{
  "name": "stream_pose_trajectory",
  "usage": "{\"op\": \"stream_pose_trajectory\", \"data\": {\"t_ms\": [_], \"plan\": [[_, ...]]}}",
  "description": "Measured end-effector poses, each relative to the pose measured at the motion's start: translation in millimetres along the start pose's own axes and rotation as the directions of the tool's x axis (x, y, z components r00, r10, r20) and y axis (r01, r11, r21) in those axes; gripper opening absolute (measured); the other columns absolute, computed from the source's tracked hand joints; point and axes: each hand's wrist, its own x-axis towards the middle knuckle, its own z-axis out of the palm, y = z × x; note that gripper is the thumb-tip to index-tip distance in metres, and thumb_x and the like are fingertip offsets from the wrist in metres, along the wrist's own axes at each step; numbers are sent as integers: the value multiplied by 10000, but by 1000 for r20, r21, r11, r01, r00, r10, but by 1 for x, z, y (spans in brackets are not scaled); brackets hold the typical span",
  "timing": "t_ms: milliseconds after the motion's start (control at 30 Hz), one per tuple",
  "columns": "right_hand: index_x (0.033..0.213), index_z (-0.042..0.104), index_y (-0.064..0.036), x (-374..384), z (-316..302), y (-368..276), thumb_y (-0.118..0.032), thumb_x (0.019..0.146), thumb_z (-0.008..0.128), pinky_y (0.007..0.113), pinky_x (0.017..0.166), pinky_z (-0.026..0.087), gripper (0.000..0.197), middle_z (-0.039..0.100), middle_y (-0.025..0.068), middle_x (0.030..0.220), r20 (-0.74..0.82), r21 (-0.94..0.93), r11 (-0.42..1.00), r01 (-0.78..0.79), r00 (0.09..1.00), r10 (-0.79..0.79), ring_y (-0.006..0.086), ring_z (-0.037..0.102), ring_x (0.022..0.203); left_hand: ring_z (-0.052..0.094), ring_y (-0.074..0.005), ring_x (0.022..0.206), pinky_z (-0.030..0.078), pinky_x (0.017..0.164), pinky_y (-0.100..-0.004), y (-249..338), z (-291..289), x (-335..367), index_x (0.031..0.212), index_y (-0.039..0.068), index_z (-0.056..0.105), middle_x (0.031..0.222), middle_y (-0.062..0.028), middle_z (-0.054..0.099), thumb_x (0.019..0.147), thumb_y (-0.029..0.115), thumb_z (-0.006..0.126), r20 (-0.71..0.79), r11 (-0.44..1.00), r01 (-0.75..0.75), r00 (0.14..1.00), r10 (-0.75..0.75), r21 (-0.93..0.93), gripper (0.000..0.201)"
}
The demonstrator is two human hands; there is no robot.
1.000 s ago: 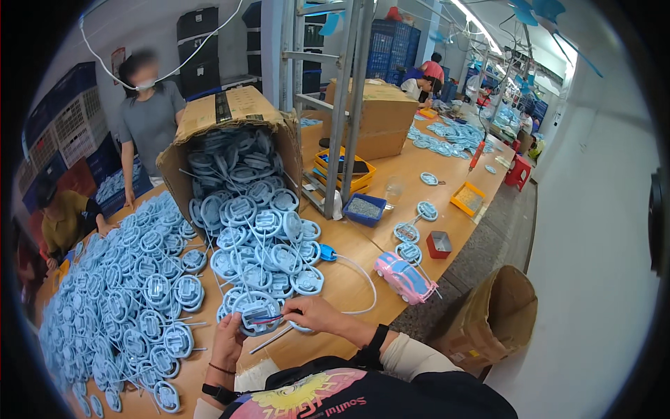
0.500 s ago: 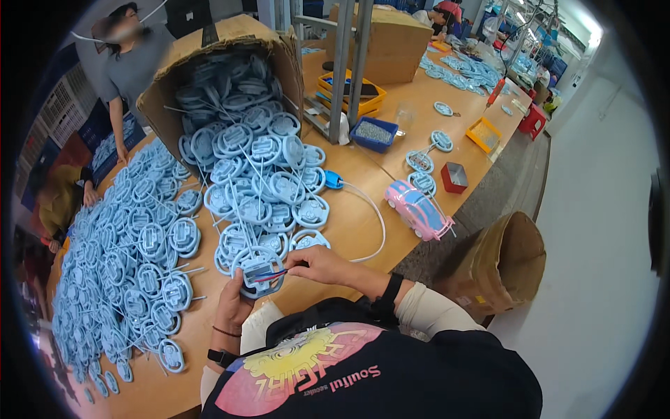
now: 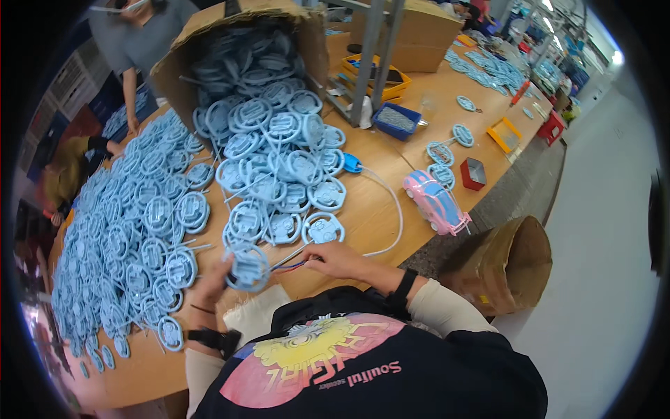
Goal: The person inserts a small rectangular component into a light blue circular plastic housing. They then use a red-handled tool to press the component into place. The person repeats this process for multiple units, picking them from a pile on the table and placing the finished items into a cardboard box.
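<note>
1. My left hand (image 3: 215, 279) grips a pale blue wheel-shaped part (image 3: 248, 269) by its left rim, fingers closed about the edge; the part is held up just above the bench (image 3: 366, 222), close in front of my chest, its outline slightly blurred.
2. My right hand (image 3: 333, 258), thumb and fingers pinched together, has hold of thin red and blue wires (image 3: 289, 266) just to the right of the part. Whether their other ends join it, I cannot tell.
3. Beyond my hands, a heap of similar blue pieces (image 3: 279, 167) spills from the mouth of a cardboard carton (image 3: 312, 45) tipped on its side.
4. To my left, a larger pile (image 3: 132, 244) of the same pale blue pieces spreads across the bench.
5. A blue connector (image 3: 352, 163) rests beside the heap, its white cable (image 3: 399, 209) curving back toward my right forearm.
6. At right, a pink toy car (image 3: 436, 202) with blue windows sits near the bench edge, by a small red box (image 3: 473, 174) and an orange tray (image 3: 504, 135); a blue tray (image 3: 398, 121) of small grey pieces stands farther back.
7. Across the pile, a co-worker in a grey shirt (image 3: 150, 35) reaches one arm down toward its far edge.
8. A tall cardboard box (image 3: 481, 269) stands on the floor to my right.
</note>
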Motion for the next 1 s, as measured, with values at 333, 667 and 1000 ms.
{"op": "stream_pose_trajectory", "data": {"t_ms": [333,667,1000], "plan": [[1084,441,-65,-3,8,27,-232,720,632,402,583,467,443,607,147,754,-195,-528,832,-172,978,78,302,602,697,541,-266,993,422,895,-386,71,-117,7,1114,-27,475,1090,-180,540,873,399,470,-592,786,-416,802,79,-457,490],[773,559,-30,14,-13,-21,-206,688,634,365,501,441,210,594,120,674,-221,-376,920,-110,975,26,244,591,585,566,-177,929,456,805,-287,-5,-37,12,1123,31,502,1022,-97,583,846,278,539,-158,992,100,984,-86,82,373],[861,540,-29,48,-35,-64,-195,807,585,278,551,405,181,549,60,667,-114,288,957,-12,992,47,145,534,623,557,-120,906,462,808,-301,10,61,-2,1150,59,495,1020,-17,571,852,274,552,61,938,-157,981,184,-309,372]]}}
